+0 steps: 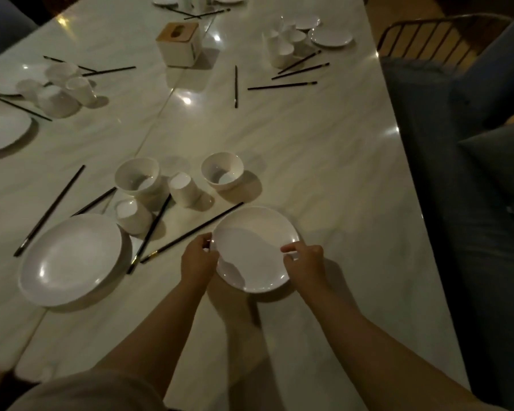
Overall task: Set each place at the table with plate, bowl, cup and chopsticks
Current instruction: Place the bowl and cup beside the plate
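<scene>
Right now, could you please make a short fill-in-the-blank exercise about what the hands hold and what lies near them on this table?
1. Both hands, left hand and right hand, grip one round white ____ by its rim.
2. The square white box with the wooden lid holds ____.
3. The white marble table has many loose black ____ scattered on it.

Missing words: plate; tissues; chopsticks

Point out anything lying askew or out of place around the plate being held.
The chopsticks left of the held plate lie scattered and crossed, unpaired. A cup and another cup are tipped on their sides beside two upright bowls. Nothing looks spilled or broken. Both hands, left hand and right hand, grip the plate's rim.
</scene>
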Action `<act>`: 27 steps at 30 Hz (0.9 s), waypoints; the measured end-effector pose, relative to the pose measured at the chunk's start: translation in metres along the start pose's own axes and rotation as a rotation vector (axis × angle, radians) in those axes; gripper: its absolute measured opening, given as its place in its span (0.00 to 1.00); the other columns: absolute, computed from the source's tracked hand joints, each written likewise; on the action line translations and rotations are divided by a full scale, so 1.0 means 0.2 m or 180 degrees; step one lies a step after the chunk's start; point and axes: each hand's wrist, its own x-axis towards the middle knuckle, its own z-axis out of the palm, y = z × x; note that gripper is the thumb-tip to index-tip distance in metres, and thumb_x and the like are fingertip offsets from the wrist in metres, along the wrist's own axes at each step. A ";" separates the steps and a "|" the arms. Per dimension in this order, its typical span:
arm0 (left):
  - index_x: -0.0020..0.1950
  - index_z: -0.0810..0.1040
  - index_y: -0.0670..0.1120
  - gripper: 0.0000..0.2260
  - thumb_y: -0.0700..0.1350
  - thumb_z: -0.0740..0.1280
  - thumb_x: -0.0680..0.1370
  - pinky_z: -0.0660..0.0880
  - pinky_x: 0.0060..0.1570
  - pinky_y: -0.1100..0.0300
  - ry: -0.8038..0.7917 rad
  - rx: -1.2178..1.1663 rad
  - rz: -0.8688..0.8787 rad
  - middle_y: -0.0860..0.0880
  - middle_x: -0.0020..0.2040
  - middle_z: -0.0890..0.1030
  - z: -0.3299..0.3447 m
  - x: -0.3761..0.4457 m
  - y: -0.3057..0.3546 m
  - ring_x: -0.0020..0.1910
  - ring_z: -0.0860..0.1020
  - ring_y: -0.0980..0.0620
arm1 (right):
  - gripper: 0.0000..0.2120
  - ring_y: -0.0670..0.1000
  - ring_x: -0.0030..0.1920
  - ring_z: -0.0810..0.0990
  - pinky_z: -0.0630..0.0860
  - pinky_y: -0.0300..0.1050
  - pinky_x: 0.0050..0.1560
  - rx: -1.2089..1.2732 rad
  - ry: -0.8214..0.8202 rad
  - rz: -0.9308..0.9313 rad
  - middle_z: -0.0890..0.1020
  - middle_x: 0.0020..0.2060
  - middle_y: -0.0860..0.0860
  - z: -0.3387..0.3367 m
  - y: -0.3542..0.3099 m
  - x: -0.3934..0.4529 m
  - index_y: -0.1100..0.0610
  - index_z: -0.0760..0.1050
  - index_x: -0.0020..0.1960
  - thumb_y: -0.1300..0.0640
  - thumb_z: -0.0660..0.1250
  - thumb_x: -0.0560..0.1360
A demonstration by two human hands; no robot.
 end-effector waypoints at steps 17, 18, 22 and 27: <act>0.68 0.74 0.47 0.18 0.42 0.64 0.78 0.77 0.47 0.58 0.0217 0.0504 0.0207 0.45 0.64 0.76 -0.13 0.00 -0.11 0.56 0.78 0.48 | 0.06 0.55 0.58 0.67 0.68 0.46 0.58 -0.0618 0.0247 -0.0079 0.64 0.59 0.52 0.10 -0.11 -0.12 0.50 0.78 0.47 0.59 0.65 0.74; 0.67 0.74 0.47 0.18 0.41 0.63 0.77 0.77 0.51 0.55 0.0251 0.0478 0.0271 0.46 0.64 0.76 -0.13 0.02 -0.08 0.56 0.78 0.49 | 0.06 0.54 0.58 0.67 0.70 0.45 0.57 -0.0531 0.0250 -0.0177 0.65 0.59 0.52 0.09 -0.15 -0.10 0.50 0.78 0.47 0.59 0.65 0.74; 0.67 0.74 0.46 0.18 0.39 0.61 0.77 0.70 0.57 0.60 0.0232 0.0364 0.0520 0.48 0.64 0.77 -0.13 0.12 0.09 0.61 0.76 0.51 | 0.08 0.53 0.56 0.71 0.72 0.43 0.52 0.0065 -0.0048 -0.0553 0.70 0.56 0.53 0.10 -0.32 0.07 0.53 0.79 0.49 0.61 0.63 0.75; 0.70 0.70 0.49 0.20 0.41 0.62 0.78 0.70 0.67 0.48 -0.0141 -0.0440 0.0077 0.48 0.66 0.76 -0.07 0.32 0.27 0.64 0.74 0.48 | 0.14 0.52 0.55 0.75 0.69 0.41 0.52 0.0666 -0.0235 -0.0386 0.76 0.59 0.55 0.15 -0.57 0.37 0.57 0.72 0.62 0.60 0.62 0.76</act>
